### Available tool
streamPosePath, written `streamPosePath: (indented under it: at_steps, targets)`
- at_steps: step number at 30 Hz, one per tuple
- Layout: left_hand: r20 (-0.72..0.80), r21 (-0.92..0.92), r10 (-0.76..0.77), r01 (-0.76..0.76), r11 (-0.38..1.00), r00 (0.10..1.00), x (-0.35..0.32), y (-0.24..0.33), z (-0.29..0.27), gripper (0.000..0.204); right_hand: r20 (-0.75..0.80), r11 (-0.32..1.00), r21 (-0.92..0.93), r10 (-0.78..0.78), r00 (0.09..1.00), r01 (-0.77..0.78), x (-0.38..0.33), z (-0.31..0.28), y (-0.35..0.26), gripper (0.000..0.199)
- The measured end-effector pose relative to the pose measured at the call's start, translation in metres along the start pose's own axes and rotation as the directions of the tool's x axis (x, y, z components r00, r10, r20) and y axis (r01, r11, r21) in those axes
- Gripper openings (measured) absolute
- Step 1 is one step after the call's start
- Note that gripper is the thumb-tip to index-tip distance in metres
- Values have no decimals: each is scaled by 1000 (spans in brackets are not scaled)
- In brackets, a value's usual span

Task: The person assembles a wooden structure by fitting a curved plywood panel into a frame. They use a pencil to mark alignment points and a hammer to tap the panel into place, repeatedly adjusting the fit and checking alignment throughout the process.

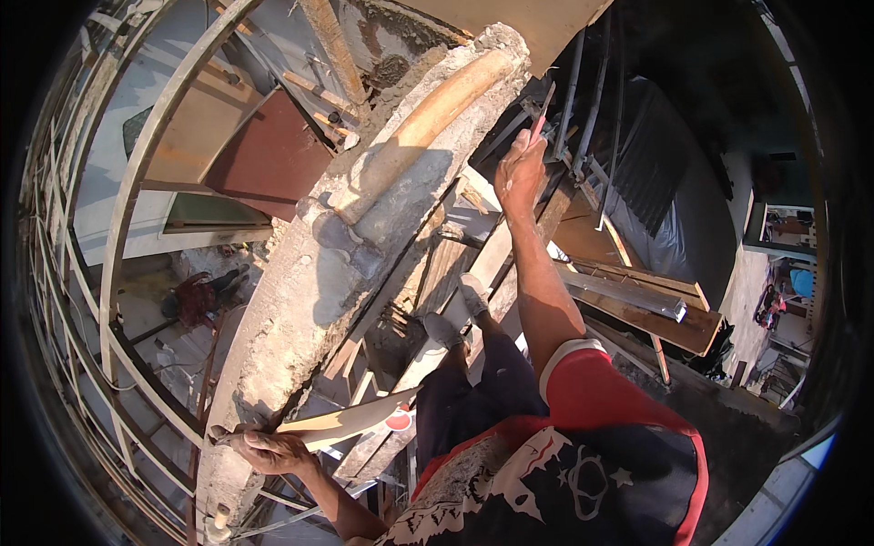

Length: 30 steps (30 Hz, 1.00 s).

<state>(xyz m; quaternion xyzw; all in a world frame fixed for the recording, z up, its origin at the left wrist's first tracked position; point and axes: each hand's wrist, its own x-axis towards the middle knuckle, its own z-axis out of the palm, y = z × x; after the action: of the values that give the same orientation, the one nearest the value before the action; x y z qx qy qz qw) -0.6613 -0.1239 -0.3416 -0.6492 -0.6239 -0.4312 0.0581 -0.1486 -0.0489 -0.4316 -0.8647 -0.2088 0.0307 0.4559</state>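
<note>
Ledge (250, 364), long and rough with mortar, was seen running from the upper middle to the lower left. A curved tan strip (455, 96) was borne on its upper part, and its middle was crossed by a shadow. To the right of the ledge's upper end, apart from it, a thin-bladed tool (540, 118) was held in the right hand (522, 173), its pink handle enclosed by the fingers, its blade pointed upward. At the ledge's lower end, the left hand (264, 450) was placed with fingers bent; whether anything was gripped by them could not be told. A flat tapered piece (350, 422) was seen just beside that hand. Metal bars (127, 209) were ranged left of the ledge; loose boards (637, 300) were stacked to its right.
</note>
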Motion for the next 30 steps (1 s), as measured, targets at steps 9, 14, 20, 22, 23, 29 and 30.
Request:
streamPosePath:
  at_steps: [9, 14, 20, 22, 23, 29, 30]
  targets:
    - [-6, 17, 13, -13, 1000, 1000, 3, 7, -3, 43, 41, 1000, 9, 17, 999, -17, 19, 14, -3, 37]
    - [40, 27, 3, -4, 1000, 999, 6, 3, -2, 43, 238, 980, -179, 127, 963, -85, -35, 23, 81, 38]
    - [33, 16, 56, -56, 998, 998, 6, 7, 0, 41, -86, 984, -38, -175, 981, 172, 34, -11, -25, 34]
    - [35, 18, 1, -1, 1000, 999, 4, 6, -2, 41, -61, 981, -31, -192, 980, 190, 48, -8, -37, 35]
    - [35, -23, 12, -11, 1000, 999, 3, 5, -2, 41, -53, 986, -44, -162, 985, 160, 46, -3, -33, 35]
    - [26, -11, -23, 23, 1000, 999, -2, -3, -2, 39, 74, 998, -42, -50, 996, 53, 23, 12, 11, 39]
    - [27, -13, -28, 28, 1000, 999, -2, -2, -3, 39, 82, 997, -48, -51, 995, 55, 18, 11, 11, 39]
